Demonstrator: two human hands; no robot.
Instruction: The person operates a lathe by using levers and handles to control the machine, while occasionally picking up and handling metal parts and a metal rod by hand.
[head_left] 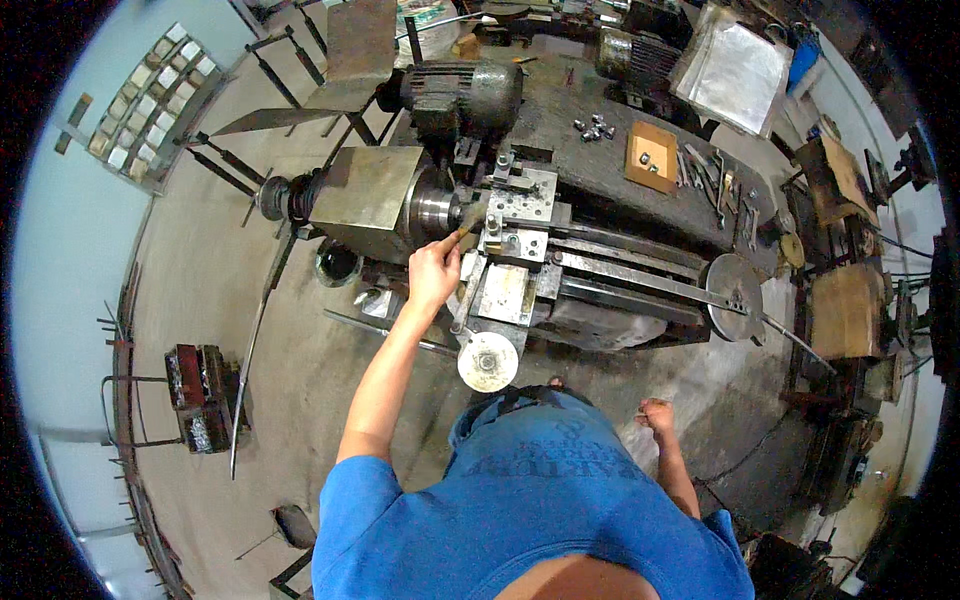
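Observation:
My left hand (434, 274) reaches forward to a small lathe-like machine and is closed round the thin wooden handle of a brush (464, 234). The brush's tip lies between the round steel chuck (436, 214) and the drilled metal tool block (522, 208). Below that hand, a pale round handwheel (487, 361) sits on the machine's near side. My right hand (656, 416) hangs beside my body, away from the machine, its fingers curled in. What they hold, if anything, is hidden.
A dark motor (462, 98) stands behind the boxy headstock (368, 198). On the bench are a shallow cardboard box (651, 158), loose metal parts (594, 129) and several wrenches (720, 188). Long rails run right to a metal disc (734, 296). Bins of parts (203, 398) stand at left.

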